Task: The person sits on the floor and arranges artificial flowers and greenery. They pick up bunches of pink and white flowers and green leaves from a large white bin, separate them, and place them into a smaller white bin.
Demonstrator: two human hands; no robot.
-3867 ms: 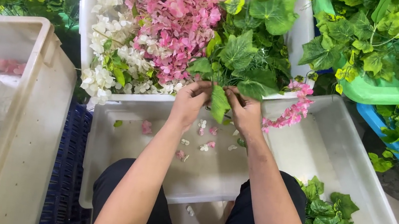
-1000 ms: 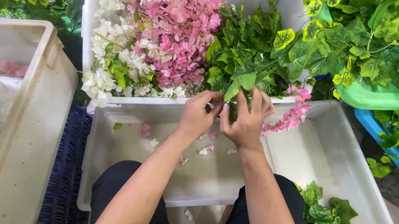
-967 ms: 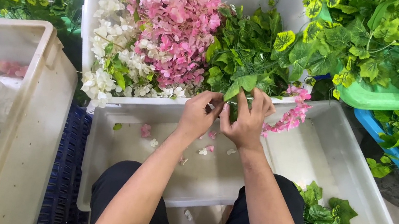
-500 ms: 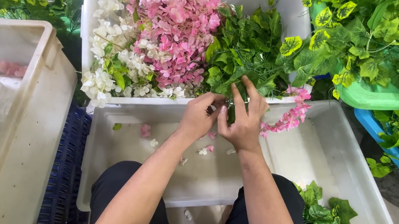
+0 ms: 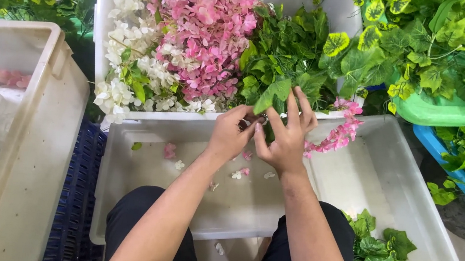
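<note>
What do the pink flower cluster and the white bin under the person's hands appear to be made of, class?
Pink flower cluster: probably fabric, an artificial bloom; the petals look flat, matte and uniformly coloured. White bin: apparently moulded plastic, with smooth, slightly translucent walls and rounded rims.

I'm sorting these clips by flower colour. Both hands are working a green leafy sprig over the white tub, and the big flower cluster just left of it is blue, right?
Not quite. The head view shows the flower cluster is pink, not blue. The rest holds: left hand and right hand work the green leafy sprig over the white tub.
</note>
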